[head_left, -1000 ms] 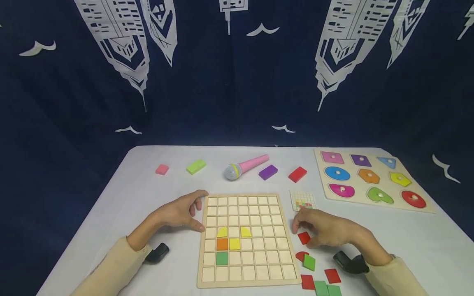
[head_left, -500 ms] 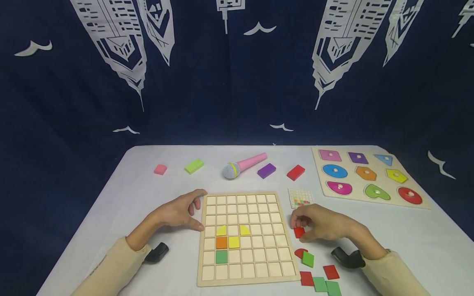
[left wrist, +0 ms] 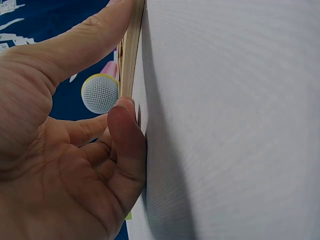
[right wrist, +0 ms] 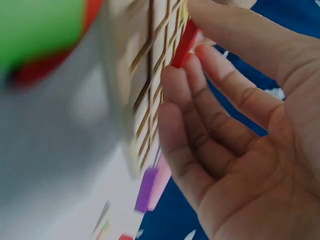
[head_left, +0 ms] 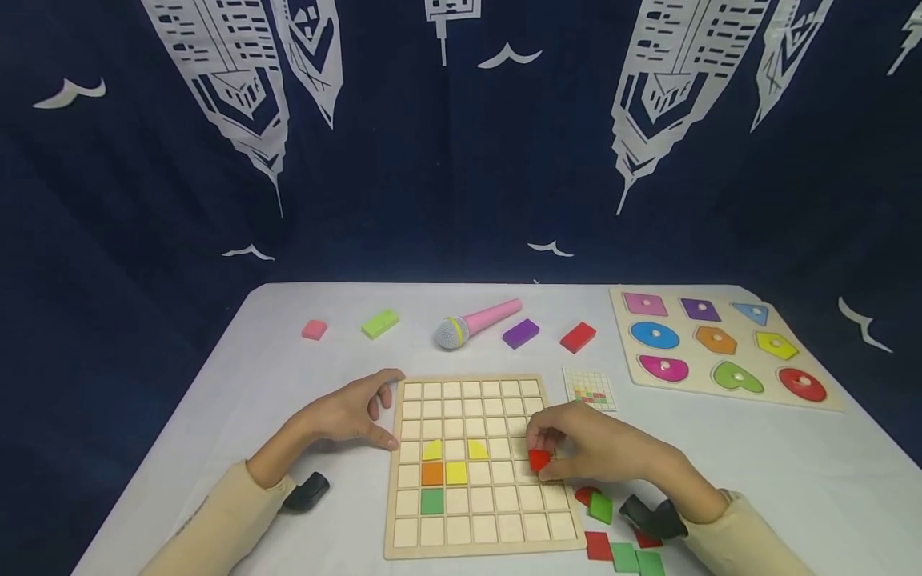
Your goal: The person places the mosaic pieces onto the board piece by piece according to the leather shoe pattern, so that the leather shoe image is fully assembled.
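My right hand (head_left: 605, 442) pinches a small red square tile (head_left: 539, 461) between thumb and fingertips, over the right side of a wooden grid board (head_left: 475, 552). In the right wrist view the red tile (right wrist: 185, 44) is tilted close to the grid; whether it touches is unclear. My left hand (head_left: 346, 412) rests its thumb and index finger along the board's left edge, and the left wrist view shows those fingers on the wooden edge (left wrist: 131, 55). In the grid lie two yellow curved tiles (head_left: 478, 450), an orange square (head_left: 432, 474), a yellow square (head_left: 456, 474) and a green square (head_left: 432, 502).
Loose red and green tiles (head_left: 601, 508) lie right of the board, one partly behind my right wrist. A small pattern card (head_left: 589, 390) sits beyond that hand. Behind are a pink toy microphone (head_left: 475, 324), coloured blocks (head_left: 521, 334) and a shape puzzle (head_left: 735, 398).
My right hand has picked up the red tile from the table beside the board and carried it left, over the grid. My left hand stays at the board's edge.
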`<state>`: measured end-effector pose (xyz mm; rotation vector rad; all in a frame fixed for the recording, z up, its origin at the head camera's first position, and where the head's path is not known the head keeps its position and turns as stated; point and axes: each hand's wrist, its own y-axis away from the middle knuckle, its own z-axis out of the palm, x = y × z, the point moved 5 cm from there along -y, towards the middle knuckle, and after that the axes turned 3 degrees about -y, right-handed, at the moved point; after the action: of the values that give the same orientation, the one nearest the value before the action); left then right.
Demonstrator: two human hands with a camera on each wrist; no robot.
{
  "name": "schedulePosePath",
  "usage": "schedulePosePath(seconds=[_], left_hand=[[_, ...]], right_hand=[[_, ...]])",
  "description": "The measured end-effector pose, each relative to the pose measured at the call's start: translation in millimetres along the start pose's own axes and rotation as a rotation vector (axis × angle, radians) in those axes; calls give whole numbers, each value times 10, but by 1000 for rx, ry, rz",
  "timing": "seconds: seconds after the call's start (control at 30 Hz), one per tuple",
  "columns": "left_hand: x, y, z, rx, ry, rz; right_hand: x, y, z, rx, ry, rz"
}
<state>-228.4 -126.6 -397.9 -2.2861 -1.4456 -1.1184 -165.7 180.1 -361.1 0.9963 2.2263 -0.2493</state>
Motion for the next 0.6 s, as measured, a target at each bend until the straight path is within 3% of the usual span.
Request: schedulePosePath(seconds=[0.47, 0.6], left_hand=[[14, 10, 2, 5, -1, -16], [18, 3, -2, 4, 0, -14]], right_hand=[[-529, -445, 412, -38, 36, -217], [-622, -524, 525, -72, 65, -222]])
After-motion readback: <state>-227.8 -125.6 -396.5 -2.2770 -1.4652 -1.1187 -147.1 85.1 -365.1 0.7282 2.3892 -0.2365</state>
